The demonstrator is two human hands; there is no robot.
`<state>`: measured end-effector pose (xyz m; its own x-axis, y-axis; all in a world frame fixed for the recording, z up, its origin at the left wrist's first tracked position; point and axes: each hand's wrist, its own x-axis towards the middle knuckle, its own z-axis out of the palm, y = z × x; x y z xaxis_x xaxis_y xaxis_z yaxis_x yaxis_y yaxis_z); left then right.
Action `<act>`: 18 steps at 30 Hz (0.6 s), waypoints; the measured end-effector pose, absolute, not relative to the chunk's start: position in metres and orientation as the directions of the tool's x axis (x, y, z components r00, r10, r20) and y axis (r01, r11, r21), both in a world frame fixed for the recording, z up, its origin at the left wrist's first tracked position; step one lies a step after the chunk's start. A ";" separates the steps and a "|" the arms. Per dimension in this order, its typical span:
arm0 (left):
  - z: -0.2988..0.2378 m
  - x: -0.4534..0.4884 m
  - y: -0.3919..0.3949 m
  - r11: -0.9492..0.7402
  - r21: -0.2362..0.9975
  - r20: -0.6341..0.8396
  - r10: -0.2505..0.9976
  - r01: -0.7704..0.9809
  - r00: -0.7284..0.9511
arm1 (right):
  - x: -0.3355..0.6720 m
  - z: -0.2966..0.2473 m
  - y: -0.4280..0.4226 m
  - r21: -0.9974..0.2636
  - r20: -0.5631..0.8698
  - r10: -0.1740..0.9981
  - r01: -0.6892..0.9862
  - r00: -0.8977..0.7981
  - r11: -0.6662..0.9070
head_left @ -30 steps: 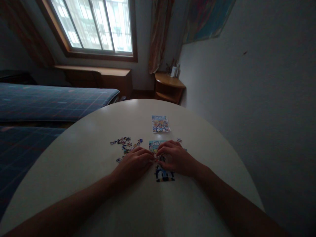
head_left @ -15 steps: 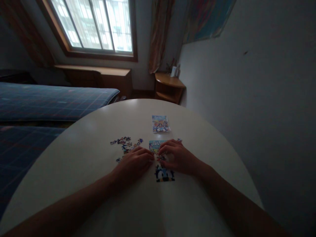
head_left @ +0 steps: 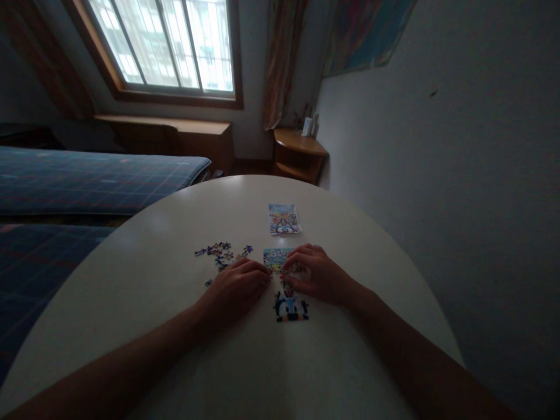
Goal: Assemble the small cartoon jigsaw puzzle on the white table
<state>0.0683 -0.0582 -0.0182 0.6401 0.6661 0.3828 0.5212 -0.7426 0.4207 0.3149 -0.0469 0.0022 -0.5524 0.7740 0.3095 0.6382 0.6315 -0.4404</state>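
Observation:
Puzzle pieces lie on a round white table (head_left: pixel 175 361). My right hand (head_left: pixel 321 277) is bent over the middle of the puzzle, thumb and fingers closed around a small jigsaw puzzle piece (head_left: pixel 287 287), partly hidden. Above it is a joined top strip (head_left: pixel 273 256) with lettering; below it, a joined section with a blue dog's face (head_left: pixel 291 309). A gap separates parts of the two sections. My left hand (head_left: pixel 240 289) rests low on the table, fingers stretched together, fingertips at the strip's left edge; its thumb is hidden. Loose puzzle pieces (head_left: pixel 221 251) are scattered beyond it.
A printed picture sheet (head_left: pixel 284 220) with a similar design lies farther back on the table. A bed with a blue plaid mattress (head_left: pixel 105 181) stands at left. A wooden corner stand (head_left: pixel 300 143) and a window are behind; a wall is at right.
My right thumb and fingers have shifted slightly with the small piece above the dog's face. My left hand has drawn a little to the left.

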 end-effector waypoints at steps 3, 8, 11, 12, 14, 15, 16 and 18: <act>-0.017 0.069 -0.058 -0.727 0.414 0.379 0.685 0.548 0.622 | 0.312 0.000 -0.047 -0.429 0.314 0.778 0.650 -0.544 0.627; -0.016 0.070 -0.058 -0.720 0.405 0.372 0.692 0.563 0.618 | 0.306 -0.001 -0.049 -0.437 0.309 0.775 0.641 -0.552 0.631; -0.016 0.070 -0.059 -0.720 0.401 0.374 0.693 0.567 0.617 | 0.304 -0.003 -0.050 -0.440 0.302 0.780 0.645 -0.548 0.624; -0.017 0.070 -0.059 -0.723 0.398 0.377 0.691 0.565 0.617 | 0.303 -0.003 -0.050 -0.441 0.299 0.781 0.647 -0.548 0.622; -0.017 0.070 -0.059 -0.731 0.394 0.393 0.682 0.557 0.617 | 0.302 -0.005 -0.050 -0.445 0.297 0.780 0.643 -0.551 0.624; -0.017 0.070 -0.059 -0.735 0.393 0.401 0.677 0.552 0.617 | 0.302 -0.005 -0.050 -0.447 0.300 0.777 0.638 -0.554 0.627; -0.018 0.070 -0.059 -0.738 0.393 0.409 0.675 0.549 0.614 | 0.301 -0.005 -0.050 -0.449 0.303 0.775 0.635 -0.554 0.629; -0.019 0.070 -0.058 -0.743 0.392 0.419 0.669 0.542 0.614 | 0.301 -0.005 -0.050 -0.454 0.302 0.774 0.630 -0.556 0.630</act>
